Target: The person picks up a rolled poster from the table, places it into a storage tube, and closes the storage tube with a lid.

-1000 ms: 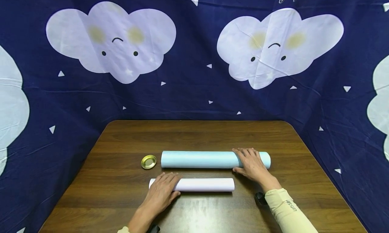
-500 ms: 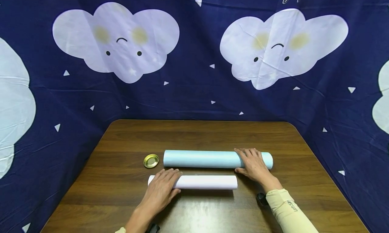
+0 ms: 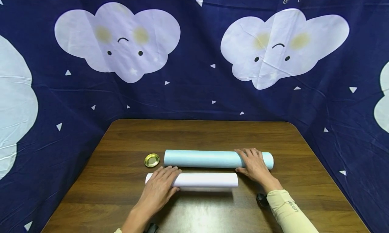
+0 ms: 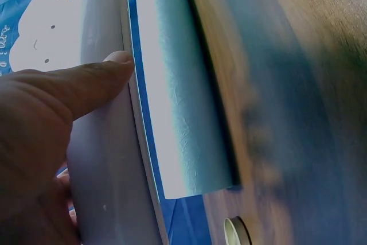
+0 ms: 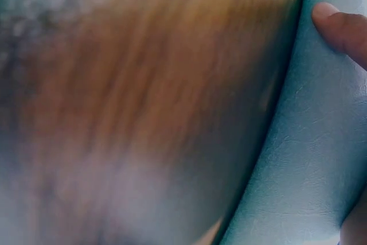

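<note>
My left hand [image 3: 159, 185] grips a white paper roll [image 3: 206, 180] near its left end, thumb on the near side and fingers over the top. A shadow shows below the roll, which hangs a little above the table. In the left wrist view the thumb presses along the white roll [image 4: 109, 147], with the light blue roll [image 4: 180, 101] beyond it. My right hand [image 3: 255, 165] holds the thicker light blue roll [image 3: 200, 158] near its right end, as it lies behind the white one. The right wrist view shows the thumb [image 5: 338, 27] against its textured surface.
A shallow round gold lid [image 3: 152, 160] lies left of the light blue roll. Both rolls are over a brown wooden table [image 3: 200, 135] with rounded far corners. A dark blue cloth [image 3: 194, 57] with white clouds hangs behind and beside it.
My left hand has raised the white roll off the table and moved it slightly away from me. My right hand stays on the light blue roll. The head view has shifted a little.
</note>
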Demonstrator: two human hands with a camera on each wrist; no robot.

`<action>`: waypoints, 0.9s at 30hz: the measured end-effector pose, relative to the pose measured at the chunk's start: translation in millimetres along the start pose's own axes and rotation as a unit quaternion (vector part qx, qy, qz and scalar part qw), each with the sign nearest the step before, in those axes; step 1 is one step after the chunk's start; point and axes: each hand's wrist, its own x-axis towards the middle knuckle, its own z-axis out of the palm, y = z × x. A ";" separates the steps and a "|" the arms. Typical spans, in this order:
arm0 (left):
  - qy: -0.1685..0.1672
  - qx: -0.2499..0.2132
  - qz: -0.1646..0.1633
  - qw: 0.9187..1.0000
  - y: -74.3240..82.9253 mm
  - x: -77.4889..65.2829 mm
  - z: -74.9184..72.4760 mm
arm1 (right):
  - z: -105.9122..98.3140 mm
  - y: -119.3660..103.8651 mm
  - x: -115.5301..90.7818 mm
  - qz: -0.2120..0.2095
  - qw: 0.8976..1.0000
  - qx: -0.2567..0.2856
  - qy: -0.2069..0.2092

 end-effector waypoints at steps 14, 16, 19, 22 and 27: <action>0.012 0.001 0.000 1.000 -1.7 -1.6 -10.9 | -14.8 3.4 -4.5 0.006 1.000 -0.002 0.018; 0.013 -0.001 0.000 1.000 -2.1 -1.7 -12.3 | -17.8 4.6 -5.5 0.010 1.000 -0.002 0.021; 0.014 -0.002 -0.001 1.000 -2.9 -1.9 -14.0 | -22.0 6.3 -6.5 0.014 1.000 0.003 0.027; 0.014 -0.001 -0.001 1.000 -4.1 -2.3 -15.3 | -27.2 8.1 -6.8 0.013 0.999 0.003 0.037; 0.013 0.002 0.000 1.000 -7.6 -3.1 -17.4 | -37.2 11.1 -7.3 0.006 0.998 0.001 0.055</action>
